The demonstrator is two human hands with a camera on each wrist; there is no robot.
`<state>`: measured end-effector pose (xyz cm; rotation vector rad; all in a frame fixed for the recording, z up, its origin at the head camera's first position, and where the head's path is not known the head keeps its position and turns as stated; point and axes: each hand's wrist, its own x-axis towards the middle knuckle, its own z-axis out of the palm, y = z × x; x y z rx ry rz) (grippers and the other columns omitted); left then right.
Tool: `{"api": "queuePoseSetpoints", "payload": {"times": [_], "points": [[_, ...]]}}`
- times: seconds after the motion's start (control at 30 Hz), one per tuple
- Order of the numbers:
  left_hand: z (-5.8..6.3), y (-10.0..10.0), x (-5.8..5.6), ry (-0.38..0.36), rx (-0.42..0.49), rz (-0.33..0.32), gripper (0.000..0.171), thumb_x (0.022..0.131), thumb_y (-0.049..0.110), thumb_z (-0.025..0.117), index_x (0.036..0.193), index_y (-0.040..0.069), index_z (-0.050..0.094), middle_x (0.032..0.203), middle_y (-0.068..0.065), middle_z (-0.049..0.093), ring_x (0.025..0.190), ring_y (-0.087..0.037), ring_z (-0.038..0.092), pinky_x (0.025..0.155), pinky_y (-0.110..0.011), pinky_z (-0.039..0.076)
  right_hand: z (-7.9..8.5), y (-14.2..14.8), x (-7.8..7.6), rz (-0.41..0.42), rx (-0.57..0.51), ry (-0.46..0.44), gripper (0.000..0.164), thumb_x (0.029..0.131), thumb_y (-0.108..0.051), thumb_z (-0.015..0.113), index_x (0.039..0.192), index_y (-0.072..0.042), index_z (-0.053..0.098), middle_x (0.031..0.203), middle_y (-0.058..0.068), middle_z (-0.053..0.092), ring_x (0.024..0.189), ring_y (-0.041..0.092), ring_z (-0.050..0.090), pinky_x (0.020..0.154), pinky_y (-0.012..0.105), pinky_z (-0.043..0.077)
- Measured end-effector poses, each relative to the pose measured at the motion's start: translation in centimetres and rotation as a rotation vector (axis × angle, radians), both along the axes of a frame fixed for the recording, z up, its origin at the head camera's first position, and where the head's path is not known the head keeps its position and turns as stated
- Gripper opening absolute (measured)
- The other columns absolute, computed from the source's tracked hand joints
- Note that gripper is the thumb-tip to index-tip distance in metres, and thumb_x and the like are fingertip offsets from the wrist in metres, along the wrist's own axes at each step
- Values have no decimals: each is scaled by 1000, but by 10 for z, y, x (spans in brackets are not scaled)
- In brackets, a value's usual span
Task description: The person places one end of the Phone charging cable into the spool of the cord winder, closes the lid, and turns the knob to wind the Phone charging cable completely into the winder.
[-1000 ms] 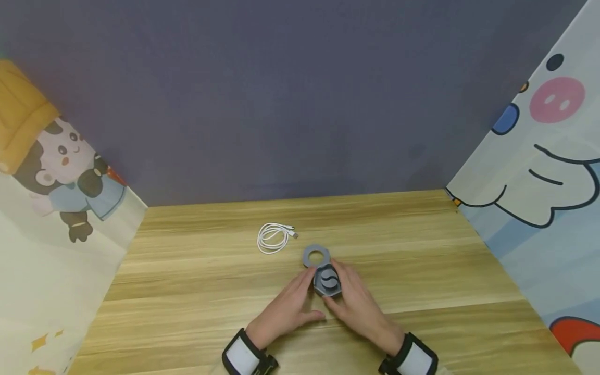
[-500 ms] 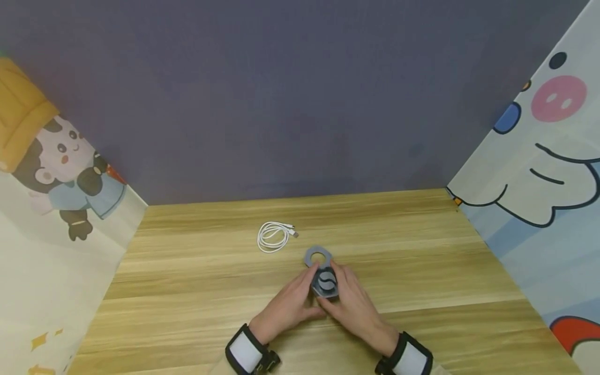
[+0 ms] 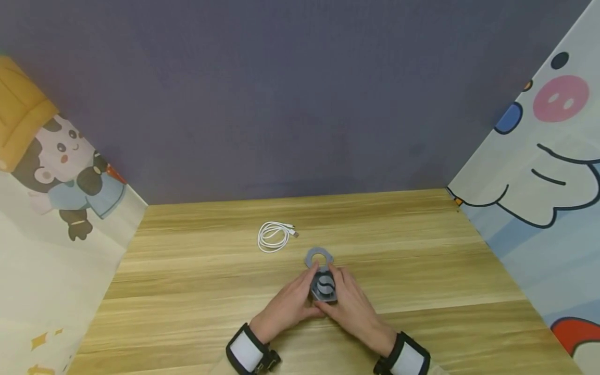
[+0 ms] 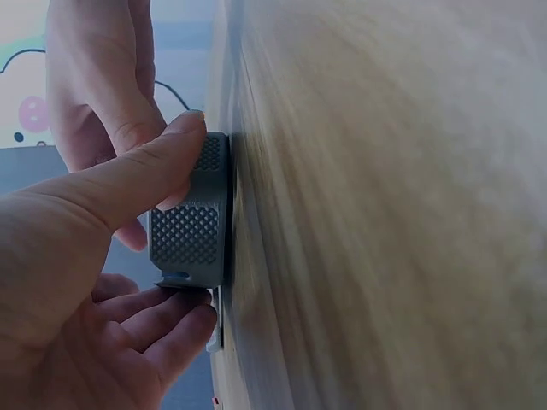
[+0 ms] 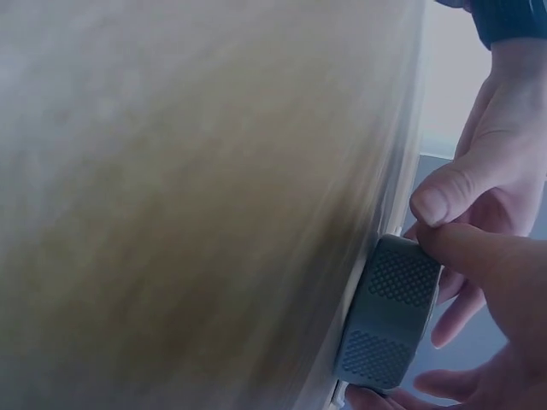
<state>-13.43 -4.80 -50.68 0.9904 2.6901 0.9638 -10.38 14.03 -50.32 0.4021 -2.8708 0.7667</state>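
Between my hands on the wooden table stands a dark grey hexagonal block (image 3: 325, 286), with a lighter round S-patterned part on its top. Its side faces carry a knurled texture, clear on the block (image 4: 190, 235) in the left wrist view and on the block (image 5: 391, 299) in the right wrist view. My left hand (image 3: 288, 310) holds the left side, fingers at the far edge and thumb near the front. From the right, my right hand (image 3: 353, 310) grips the opposite side. Just behind the block lies a flat grey hexagonal ring (image 3: 319, 250), partly covered by fingertips.
A coiled white USB cable (image 3: 260, 239) lies on the table (image 3: 187, 291), behind and left of the hands. A dark grey panel (image 3: 290, 104) rises at the table's back edge. Cartoon-printed panels (image 3: 553, 172) flank both sides.
The hexagonal block has shifted slightly toward me and left, with both hands following it. The ring behind has moved a little nearer and right. My thumbs are closer together.
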Motion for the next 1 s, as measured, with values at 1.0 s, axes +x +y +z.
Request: {"api": "queuePoseSetpoints", "payload": {"times": [1.0], "points": [[-4, 2, -12, -20, -23, 68, 84, 83, 53, 82, 148, 9, 52, 141, -8, 62, 124, -24, 63, 104, -41, 55, 7, 15, -10, 53, 59, 19, 54, 88, -42, 82, 123, -6, 63, 132, 17, 56, 118, 31, 60, 101, 53, 53]]}}
